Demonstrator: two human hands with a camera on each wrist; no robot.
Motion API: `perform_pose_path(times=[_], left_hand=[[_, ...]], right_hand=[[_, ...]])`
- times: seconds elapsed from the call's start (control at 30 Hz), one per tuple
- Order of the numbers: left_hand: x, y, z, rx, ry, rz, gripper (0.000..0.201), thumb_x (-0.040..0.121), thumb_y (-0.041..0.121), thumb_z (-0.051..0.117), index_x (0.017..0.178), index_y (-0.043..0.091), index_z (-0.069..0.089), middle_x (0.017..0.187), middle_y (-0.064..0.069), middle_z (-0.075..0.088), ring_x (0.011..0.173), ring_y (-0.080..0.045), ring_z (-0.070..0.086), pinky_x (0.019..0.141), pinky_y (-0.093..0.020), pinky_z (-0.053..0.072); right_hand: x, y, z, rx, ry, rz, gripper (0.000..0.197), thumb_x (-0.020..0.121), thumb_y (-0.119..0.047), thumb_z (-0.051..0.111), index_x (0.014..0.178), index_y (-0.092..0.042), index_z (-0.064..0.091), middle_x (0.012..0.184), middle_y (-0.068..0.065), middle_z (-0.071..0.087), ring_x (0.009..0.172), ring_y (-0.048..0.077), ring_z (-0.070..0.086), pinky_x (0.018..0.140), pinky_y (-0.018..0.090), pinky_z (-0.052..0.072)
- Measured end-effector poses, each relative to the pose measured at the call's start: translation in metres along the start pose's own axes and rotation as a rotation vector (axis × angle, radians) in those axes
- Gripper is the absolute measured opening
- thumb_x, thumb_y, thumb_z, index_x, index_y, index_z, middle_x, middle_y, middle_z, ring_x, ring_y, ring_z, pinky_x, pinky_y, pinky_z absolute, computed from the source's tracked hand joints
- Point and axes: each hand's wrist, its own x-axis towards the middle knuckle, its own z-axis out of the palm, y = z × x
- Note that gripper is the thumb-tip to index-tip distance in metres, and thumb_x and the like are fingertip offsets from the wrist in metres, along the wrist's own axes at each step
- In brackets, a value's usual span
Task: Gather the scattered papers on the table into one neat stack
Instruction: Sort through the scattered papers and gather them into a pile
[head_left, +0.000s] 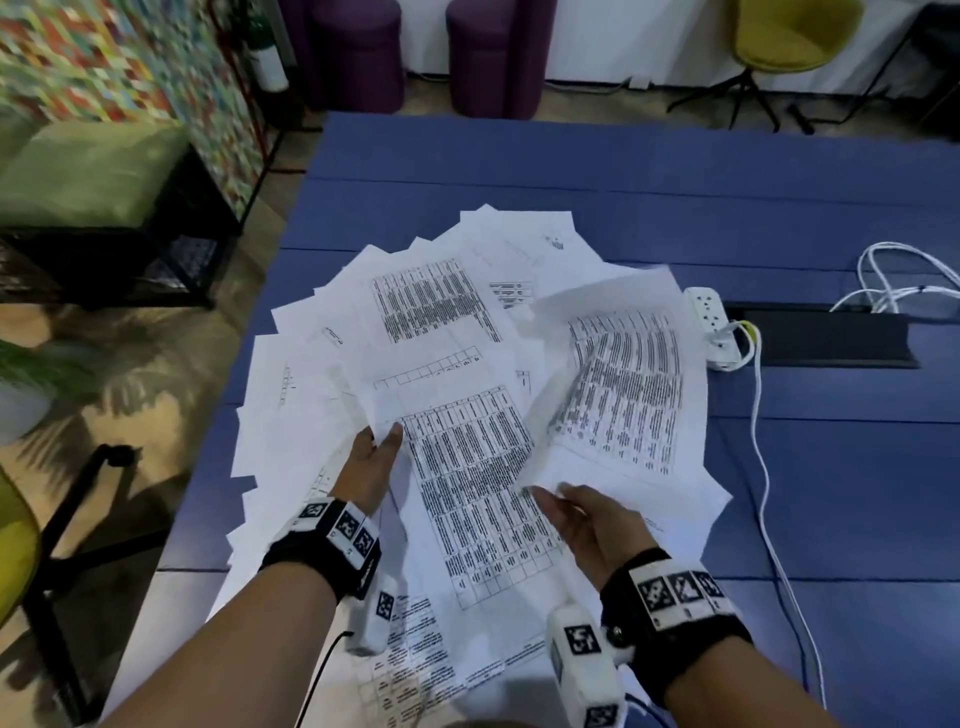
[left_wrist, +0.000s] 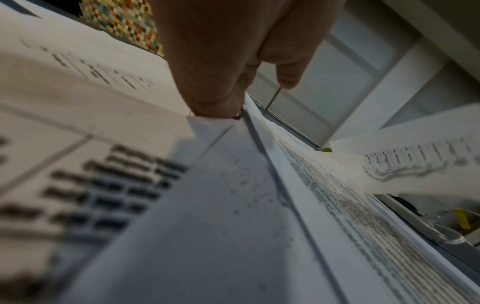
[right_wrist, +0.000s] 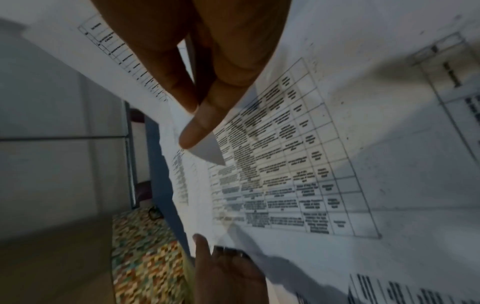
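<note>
Several white printed sheets (head_left: 415, 291) lie fanned and overlapping on the blue table (head_left: 571, 171). My left hand (head_left: 376, 457) pinches the upper left corner of a table-printed sheet (head_left: 478, 478) in the middle of the fan. In the left wrist view the fingers (left_wrist: 218, 107) close on that sheet's edge (left_wrist: 221, 205). My right hand (head_left: 566, 506) pinches the near corner of another printed sheet (head_left: 628, 395), which curls up off the pile on the right. The right wrist view shows thumb and finger (right_wrist: 197, 123) nipping that corner (right_wrist: 207, 154), with my left hand (right_wrist: 223, 273) below.
A white power strip (head_left: 711, 332) and its cable (head_left: 763, 467) lie right of the papers, beside a black cable slot (head_left: 826, 338) and coiled white cords (head_left: 904, 280). The fan overhangs the table's left edge. A green bench (head_left: 93, 171), purple stools (head_left: 358, 52) and a yellow chair (head_left: 789, 36) stand around.
</note>
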Motion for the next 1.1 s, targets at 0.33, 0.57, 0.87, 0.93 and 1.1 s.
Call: perform_pose_path(times=[0.33, 0.57, 0.87, 0.93, 1.1], left_hand=[[-0.004, 0.005, -0.001, -0.018, -0.040, -0.013, 0.086, 0.091, 0.058, 0.046, 0.156, 0.016, 0.007, 0.163, -0.005, 0.009, 0.149, -0.025, 0.016, 0.118, -0.045, 0.019], [-0.009, 0.012, -0.001, -0.032, -0.038, -0.008, 0.094, 0.087, 0.068, 0.044, 0.156, 0.012, 0.013, 0.162, -0.005, 0.014, 0.148, -0.023, 0.017, 0.118, -0.039, 0.015], [0.003, 0.010, 0.001, -0.392, -0.104, -0.190, 0.122, 0.053, 0.095, 0.050, 0.152, 0.026, 0.031, 0.159, -0.010, 0.025, 0.146, -0.026, 0.027, 0.118, -0.042, 0.022], [0.002, 0.009, 0.001, -0.374, -0.131, -0.218, 0.131, 0.044, 0.100, 0.049, 0.153, 0.030, 0.028, 0.159, -0.006, 0.025, 0.146, -0.024, 0.027, 0.118, -0.046, 0.021], [0.000, 0.012, 0.011, -0.075, -0.018, 0.043, 0.118, 0.064, 0.082, 0.060, 0.154, 0.015, 0.022, 0.158, -0.006, 0.029, 0.144, -0.026, 0.031, 0.113, -0.041, 0.028]], right_hand=[[-0.025, -0.009, -0.008, 0.123, -0.271, 0.116, 0.052, 0.014, 0.001, 0.094, 0.058, 0.003, 0.067, 0.071, 0.020, 0.067, 0.065, 0.027, 0.071, 0.055, 0.032, 0.058], [-0.044, -0.033, 0.009, -0.030, -0.445, -0.034, 0.036, 0.037, -0.010, 0.093, 0.064, -0.003, 0.070, 0.071, 0.011, 0.066, 0.064, 0.022, 0.069, 0.057, 0.031, 0.057], [-0.006, 0.023, 0.008, -0.371, -0.125, 0.176, 0.009, 0.085, 0.016, 0.053, 0.079, 0.009, 0.055, 0.068, 0.020, 0.061, 0.051, 0.028, 0.067, 0.051, 0.034, 0.058], [0.002, 0.031, 0.003, -0.522, -0.158, 0.228, 0.015, 0.085, 0.016, 0.054, 0.075, 0.005, 0.053, 0.060, 0.016, 0.061, 0.049, 0.025, 0.066, 0.054, 0.035, 0.058], [0.011, 0.043, -0.003, -0.779, -0.217, 0.327, 0.016, 0.080, 0.014, 0.064, 0.088, 0.006, 0.052, 0.063, 0.016, 0.064, 0.049, 0.024, 0.065, 0.053, 0.036, 0.059]])
